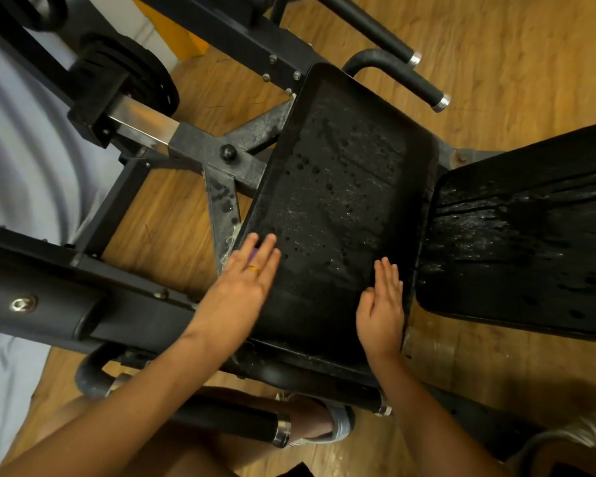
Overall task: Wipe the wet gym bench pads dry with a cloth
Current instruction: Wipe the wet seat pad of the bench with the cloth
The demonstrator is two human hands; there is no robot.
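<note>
The black seat pad (338,187) lies in the middle of the view, speckled with water drops. A second black pad (516,242) to its right is streaked with water. My left hand (245,280) lies flat with straight fingers on the seat pad's near left edge. A small bit of purple (254,252) shows between its fingers; I cannot tell what it is. My right hand (382,304) rests flat on the pad's near right part, fingers straight and together. No cloth is plainly visible.
The black metal frame (200,146) and weight plates (131,74) stand to the left. Padded handles (413,80) stick out behind the seat, and another handle (234,421) in front. Wooden floor (496,46) surrounds the bench. My feet in sandals (334,421) are below.
</note>
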